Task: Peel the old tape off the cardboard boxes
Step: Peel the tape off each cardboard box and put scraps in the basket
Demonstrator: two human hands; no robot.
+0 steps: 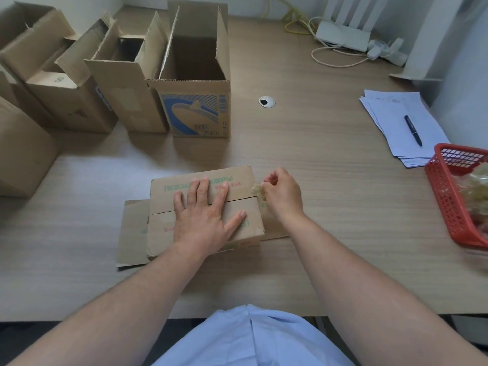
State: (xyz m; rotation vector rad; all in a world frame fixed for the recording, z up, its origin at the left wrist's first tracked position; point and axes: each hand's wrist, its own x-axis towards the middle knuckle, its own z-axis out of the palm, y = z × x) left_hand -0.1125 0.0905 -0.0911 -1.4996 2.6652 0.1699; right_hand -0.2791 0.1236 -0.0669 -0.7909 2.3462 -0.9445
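Near the wooden desk's (330, 207) front edge, the left hand (203, 210) presses flat, fingers spread, on a closed brown cardboard box (237, 180). The right hand (284, 192) pinches crumpled yellowish tape (257, 190) at the box's right edge, fingertips curled around it.

Cardboard box (171, 231) centre-table; open boxes (126, 88) behind-left; basket (443, 204) right, papers (390, 114) behind.

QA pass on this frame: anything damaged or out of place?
The box under the left hand has a crushed, torn near-right corner. A crumpled tape scrap clings to the blue-printed box behind. Otherwise nothing stands out.
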